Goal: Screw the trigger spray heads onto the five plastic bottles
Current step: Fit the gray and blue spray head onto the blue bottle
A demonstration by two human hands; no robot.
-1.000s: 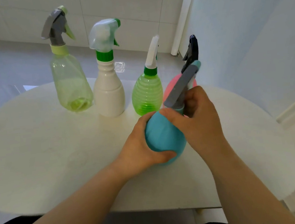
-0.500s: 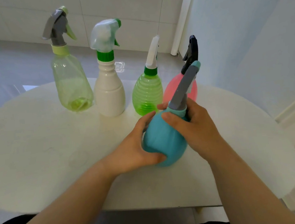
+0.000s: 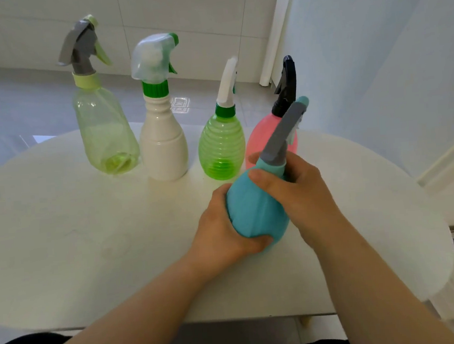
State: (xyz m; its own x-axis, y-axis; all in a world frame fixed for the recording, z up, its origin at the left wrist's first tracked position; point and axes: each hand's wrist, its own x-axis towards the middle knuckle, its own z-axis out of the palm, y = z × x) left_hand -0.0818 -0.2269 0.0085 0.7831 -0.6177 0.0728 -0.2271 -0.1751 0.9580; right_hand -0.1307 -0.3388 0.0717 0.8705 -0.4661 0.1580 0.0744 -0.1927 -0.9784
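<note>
Head view: round teal bottle [image 3: 254, 213], grey spray head [image 3: 285, 133].

Matt opaque plastic teal bottle [image 3: 254, 213], centre; clear glossy ribbed green bottle [image 3: 221, 150] behind; smooth, faintly shiny white desk [image 3: 89, 238]; glossy floor tiles [image 3: 22, 107], upper left.

A home, by the look; white round table [image 3: 61, 241], glossy floor tiles [image 3: 9, 108], white cabinet fronts [image 3: 179, 11].

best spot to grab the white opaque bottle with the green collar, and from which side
Grip the white opaque plastic bottle around its narrow ribbed neck just under the green collar, coming from the front. It stands upright; the pale green clear bottle and ribbed green bottle crowd both sides.
</note>
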